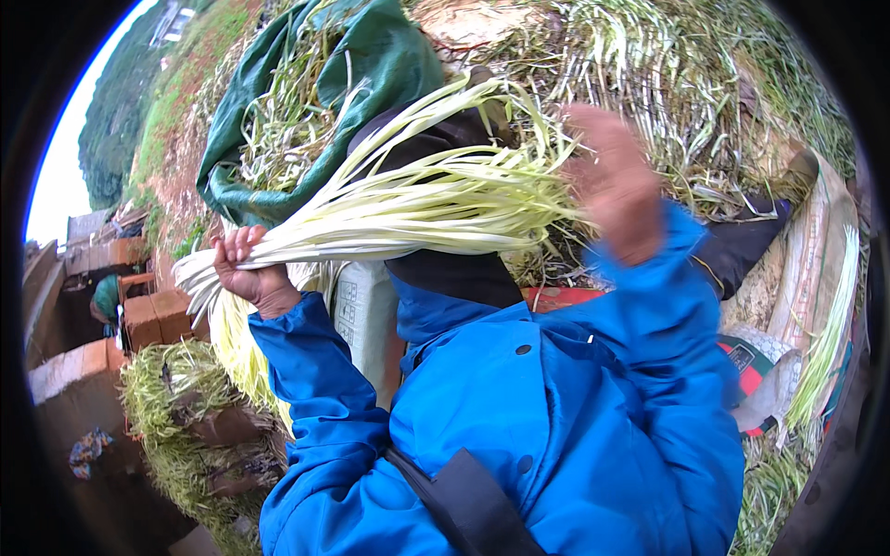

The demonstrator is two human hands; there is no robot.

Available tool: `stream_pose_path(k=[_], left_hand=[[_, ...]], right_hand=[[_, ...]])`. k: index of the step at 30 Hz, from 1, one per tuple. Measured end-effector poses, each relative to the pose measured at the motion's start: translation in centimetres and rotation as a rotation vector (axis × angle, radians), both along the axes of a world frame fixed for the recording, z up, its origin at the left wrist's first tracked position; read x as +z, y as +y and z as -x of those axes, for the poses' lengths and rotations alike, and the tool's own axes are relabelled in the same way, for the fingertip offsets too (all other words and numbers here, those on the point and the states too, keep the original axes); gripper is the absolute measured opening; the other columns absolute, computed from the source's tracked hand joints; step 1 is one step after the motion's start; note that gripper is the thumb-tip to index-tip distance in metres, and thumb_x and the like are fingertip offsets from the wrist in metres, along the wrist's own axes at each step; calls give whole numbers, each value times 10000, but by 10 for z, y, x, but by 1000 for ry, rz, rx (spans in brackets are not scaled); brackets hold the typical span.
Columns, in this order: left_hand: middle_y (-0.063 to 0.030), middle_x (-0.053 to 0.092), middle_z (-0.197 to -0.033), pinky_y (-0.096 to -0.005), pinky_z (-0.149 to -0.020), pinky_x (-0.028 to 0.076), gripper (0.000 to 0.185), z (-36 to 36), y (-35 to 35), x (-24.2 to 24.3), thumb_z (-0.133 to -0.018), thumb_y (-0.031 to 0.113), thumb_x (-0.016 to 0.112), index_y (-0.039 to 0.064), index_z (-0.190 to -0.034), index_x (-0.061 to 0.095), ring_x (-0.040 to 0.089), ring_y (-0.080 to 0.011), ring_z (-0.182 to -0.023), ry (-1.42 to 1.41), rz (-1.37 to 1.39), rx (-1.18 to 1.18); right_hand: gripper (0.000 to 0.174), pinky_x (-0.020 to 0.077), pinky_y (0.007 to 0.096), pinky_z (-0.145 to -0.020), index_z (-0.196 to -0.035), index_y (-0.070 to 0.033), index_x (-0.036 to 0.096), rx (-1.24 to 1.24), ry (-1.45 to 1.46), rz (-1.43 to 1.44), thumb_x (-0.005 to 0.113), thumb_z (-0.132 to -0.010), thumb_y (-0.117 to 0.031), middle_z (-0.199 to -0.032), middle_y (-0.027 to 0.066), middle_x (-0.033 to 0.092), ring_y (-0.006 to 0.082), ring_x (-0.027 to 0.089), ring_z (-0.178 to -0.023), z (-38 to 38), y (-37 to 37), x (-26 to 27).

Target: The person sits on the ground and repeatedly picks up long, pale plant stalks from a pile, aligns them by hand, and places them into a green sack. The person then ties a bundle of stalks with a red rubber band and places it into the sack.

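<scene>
My left hand [243, 267] is closed around the white stalk ends of a bunch of pale yellow-green leaves [417, 201], which look like blanched garlic chives. The bunch stretches across my lap, fanning out to the right. Close to its leaf tips is my right hand [615, 181], blurred by motion; whether it holds any leaves is unclear. More blanched chives [240, 347] lie beneath my left wrist, partly hidden by my sleeve. A green woven sack [389, 62] with loose leaf scraps [292, 132] inside stands beyond the bunch.
Cut leaves and stalks [646, 76] cover the ground ahead. Beside my left arm is a grey printed package [365, 323]. Bricks [156, 316] and a leafy heap [174, 417] lie left. Another small chive bunch [827, 340] rests at far right near a pale woven sack [817, 257].
</scene>
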State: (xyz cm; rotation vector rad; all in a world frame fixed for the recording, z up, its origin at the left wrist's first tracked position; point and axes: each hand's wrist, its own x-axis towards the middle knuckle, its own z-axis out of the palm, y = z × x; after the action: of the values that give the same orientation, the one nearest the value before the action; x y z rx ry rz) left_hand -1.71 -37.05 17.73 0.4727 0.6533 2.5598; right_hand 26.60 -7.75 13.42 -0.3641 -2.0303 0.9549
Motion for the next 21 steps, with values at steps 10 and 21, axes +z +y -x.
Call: stream_pose_path(k=[10,21], left_hand=[[19,329,-556,-298,-621,335,248,4,50,78,-829,89,437,117,-600,344,371,-107,-549,50,44,-45],[19,388,-599,-311,-614,387,136,-140,162,53,-844,123,530,135,-949,443,399,-102,-567,303,256,51]], right_hand=[[532,417,421,-853,-1277,-115,367,379,-1606,-36,446,-821,-378,-1069,194,549,330,526,-1000,-73,37,-326],[885,353,404,-914,-1267,-76,380,252,178,-270,686,-569,-527,-1141,146,505,298,478,-1051,22,-19,26]])
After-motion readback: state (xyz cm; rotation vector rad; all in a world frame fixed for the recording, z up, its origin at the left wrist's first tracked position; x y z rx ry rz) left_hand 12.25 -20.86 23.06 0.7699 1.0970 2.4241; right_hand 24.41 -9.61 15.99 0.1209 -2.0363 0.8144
